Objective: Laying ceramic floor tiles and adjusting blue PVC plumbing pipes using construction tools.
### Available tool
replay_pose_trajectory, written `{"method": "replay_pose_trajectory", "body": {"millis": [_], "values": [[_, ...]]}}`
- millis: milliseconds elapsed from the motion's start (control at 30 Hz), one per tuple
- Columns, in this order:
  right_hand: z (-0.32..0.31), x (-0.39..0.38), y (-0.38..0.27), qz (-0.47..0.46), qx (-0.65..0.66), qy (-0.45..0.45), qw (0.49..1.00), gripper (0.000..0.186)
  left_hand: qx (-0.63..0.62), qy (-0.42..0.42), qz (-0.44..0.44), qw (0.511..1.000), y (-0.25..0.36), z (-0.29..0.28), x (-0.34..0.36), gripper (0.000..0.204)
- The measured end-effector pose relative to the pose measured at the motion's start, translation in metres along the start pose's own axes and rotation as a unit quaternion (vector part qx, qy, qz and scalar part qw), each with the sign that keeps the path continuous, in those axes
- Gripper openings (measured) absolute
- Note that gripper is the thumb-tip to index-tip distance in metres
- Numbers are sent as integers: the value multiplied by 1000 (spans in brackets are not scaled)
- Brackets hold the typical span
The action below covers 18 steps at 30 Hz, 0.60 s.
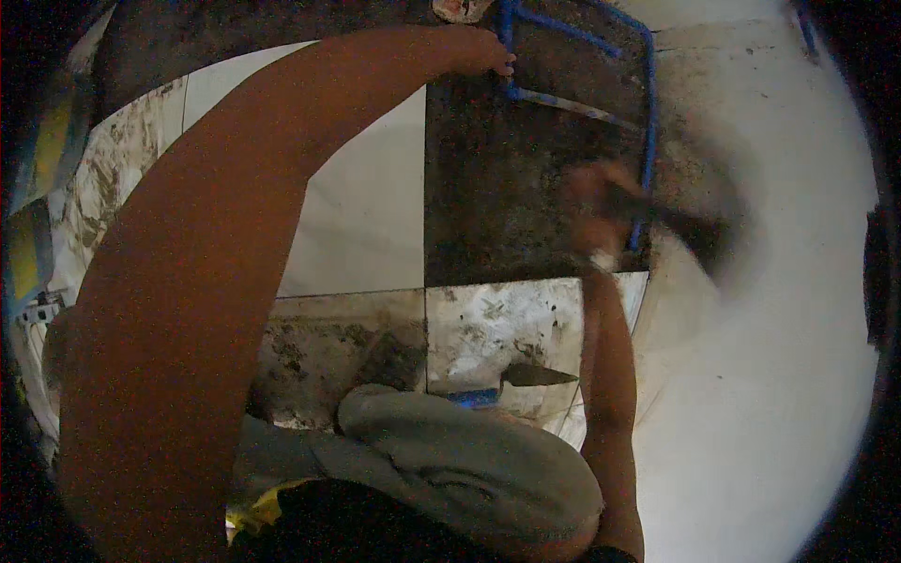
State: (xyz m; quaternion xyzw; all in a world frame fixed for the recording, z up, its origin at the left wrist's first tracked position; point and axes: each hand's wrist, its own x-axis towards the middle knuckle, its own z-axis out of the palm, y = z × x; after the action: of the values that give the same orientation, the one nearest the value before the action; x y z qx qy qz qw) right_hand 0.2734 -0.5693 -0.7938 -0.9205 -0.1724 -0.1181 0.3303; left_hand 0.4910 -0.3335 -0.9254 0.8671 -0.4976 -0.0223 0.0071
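At the far end of my reach, my left hand (pixel 490 54) is closed at the left side of a blue pipe frame (pixel 649 103), its fingers curled against the pipe. My right hand (pixel 601 211) is smeared by motion to the right of the dark, rough floor patch (pixel 488 188). It grips a dark tool (pixel 699 230) whose broad end reaches over the pale wall; blur hides its exact kind. Something pale is at the right wrist. The blue pipes run along the wall and across the dark patch.
Large white floor tiles (pixel 366 206) border the dark patch, and nearer ones (pixel 488 319) are smeared with dirt. By my bent knee (pixel 479 460) lie a dark pointed piece (pixel 540 375) and a small blue object (pixel 474 399). The pale wall (pixel 779 375) rises along the right.
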Motion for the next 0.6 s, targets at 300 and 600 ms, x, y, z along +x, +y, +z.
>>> {"method": "replay_pose_trajectory", "body": {"millis": [300,600], "values": [[-20,-2,-5,142,-80,-25,986,19,-40,-6,-34,999,8,-27,-11,40],[21,1,9,97,-203,-130,966,19,-116,-100,-124,980,-1,-1,14,43]]}}
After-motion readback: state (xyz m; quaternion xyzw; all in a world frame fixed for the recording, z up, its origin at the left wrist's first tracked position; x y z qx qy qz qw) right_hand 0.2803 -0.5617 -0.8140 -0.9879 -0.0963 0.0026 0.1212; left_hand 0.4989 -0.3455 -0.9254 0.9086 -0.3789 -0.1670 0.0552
